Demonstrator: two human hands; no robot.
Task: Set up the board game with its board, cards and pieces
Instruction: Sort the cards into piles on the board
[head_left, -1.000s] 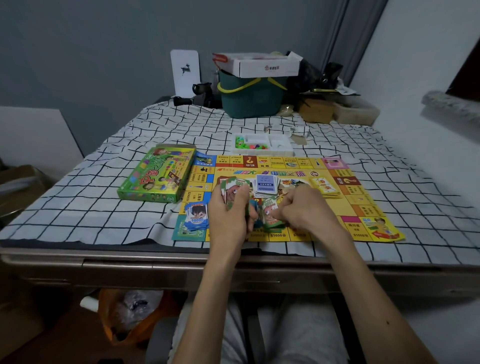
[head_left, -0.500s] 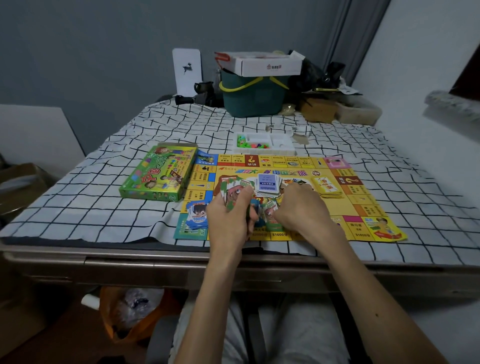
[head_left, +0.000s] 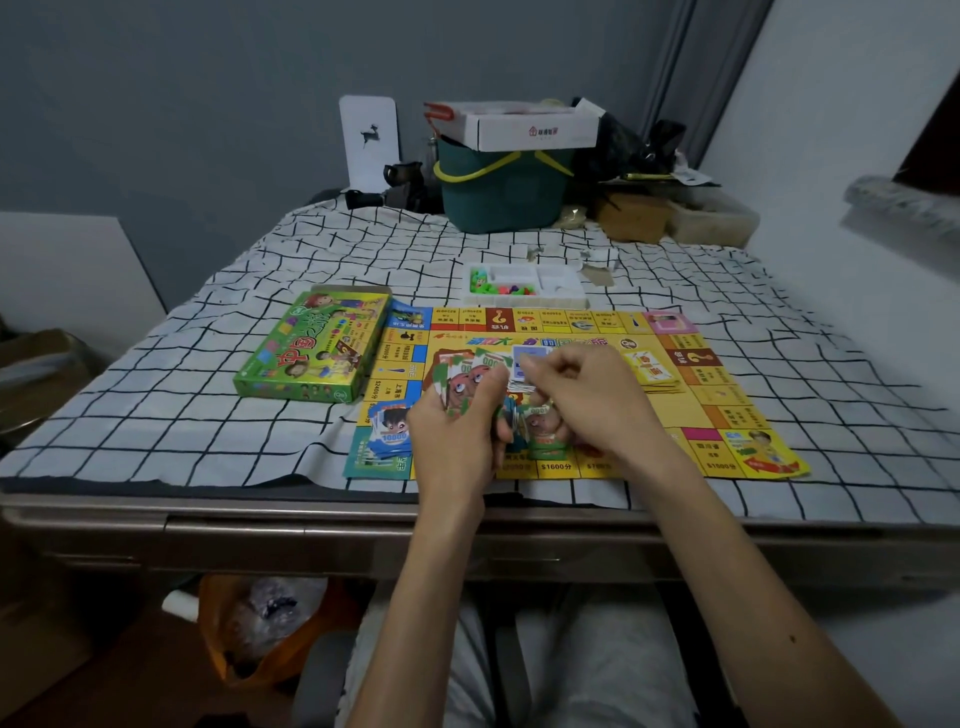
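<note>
The yellow game board lies flat near the table's front edge. My left hand grips a fan of green play-money notes above the board's left middle. My right hand is raised beside it with curled fingers; whether it pinches a note I cannot tell. More green notes lie under my hands. A blue note pile sits on the board's near left corner, a blue-backed card stack at its centre, and a yellow card stack to the right. A white tray with coloured pieces stands behind the board.
The green game box lies left of the board on the checked cloth. A teal bucket topped by a white carton, a brown box and clutter stand at the table's back. The table's metal front edge is just below my wrists.
My right hand has lifted off the notes on the board and moved up toward the centre. The left hand keeps its fan of notes and has barely moved.
</note>
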